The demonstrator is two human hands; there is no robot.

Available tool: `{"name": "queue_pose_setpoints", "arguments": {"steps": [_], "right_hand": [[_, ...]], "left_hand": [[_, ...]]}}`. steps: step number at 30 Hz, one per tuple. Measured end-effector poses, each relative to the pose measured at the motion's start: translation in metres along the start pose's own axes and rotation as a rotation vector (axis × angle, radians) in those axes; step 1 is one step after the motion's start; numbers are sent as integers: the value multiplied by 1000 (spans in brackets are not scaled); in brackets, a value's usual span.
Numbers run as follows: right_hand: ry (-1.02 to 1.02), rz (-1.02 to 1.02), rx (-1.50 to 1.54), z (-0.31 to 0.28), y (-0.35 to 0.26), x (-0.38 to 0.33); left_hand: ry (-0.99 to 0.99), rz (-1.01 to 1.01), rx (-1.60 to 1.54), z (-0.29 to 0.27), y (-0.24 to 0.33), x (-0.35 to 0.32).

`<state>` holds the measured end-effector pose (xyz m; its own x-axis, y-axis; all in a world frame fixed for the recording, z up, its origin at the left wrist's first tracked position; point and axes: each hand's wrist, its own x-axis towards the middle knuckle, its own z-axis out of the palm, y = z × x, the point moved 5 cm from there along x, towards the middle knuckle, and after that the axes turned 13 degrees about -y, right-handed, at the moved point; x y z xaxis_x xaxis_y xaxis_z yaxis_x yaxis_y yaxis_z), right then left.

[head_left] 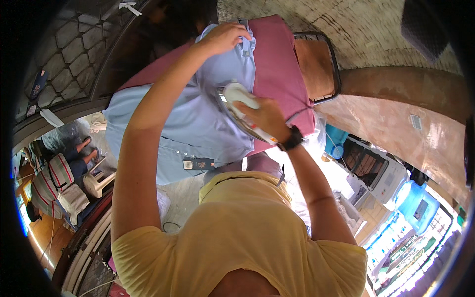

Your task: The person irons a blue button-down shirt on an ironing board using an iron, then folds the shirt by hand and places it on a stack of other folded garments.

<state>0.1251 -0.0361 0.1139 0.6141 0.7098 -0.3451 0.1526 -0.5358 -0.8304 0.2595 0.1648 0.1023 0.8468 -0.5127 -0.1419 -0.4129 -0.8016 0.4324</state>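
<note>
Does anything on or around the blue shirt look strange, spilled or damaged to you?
I see no clear spill or damage. One small oddity: a tag lies at the lower edge of the blue shirt, a little unusual on a garment being ironed; the right hand holds the iron.

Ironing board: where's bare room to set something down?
Free: the maroon cover between the shirt and the brown panel; that panel looks bare too. Crowded: the shirt, with the iron and right hand midway, left hand at its far end.
</note>
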Motion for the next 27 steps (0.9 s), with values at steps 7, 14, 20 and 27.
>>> {"name": "queue_pose_setpoints", "arguments": {"steps": [7, 14, 20, 27], "right_hand": [[312, 435, 140, -150, 87, -36], [436, 386, 42, -223, 153, 33], [392, 528, 50, -212, 130, 30], [569, 397, -65, -206, 159, 22]], "left_hand": [[-115, 123, 138, 53, 59, 1], [-239, 142, 264, 80, 61, -5], [-41, 279, 202, 84, 79, -14], [-272, 208, 363, 95, 90, -15]]}}
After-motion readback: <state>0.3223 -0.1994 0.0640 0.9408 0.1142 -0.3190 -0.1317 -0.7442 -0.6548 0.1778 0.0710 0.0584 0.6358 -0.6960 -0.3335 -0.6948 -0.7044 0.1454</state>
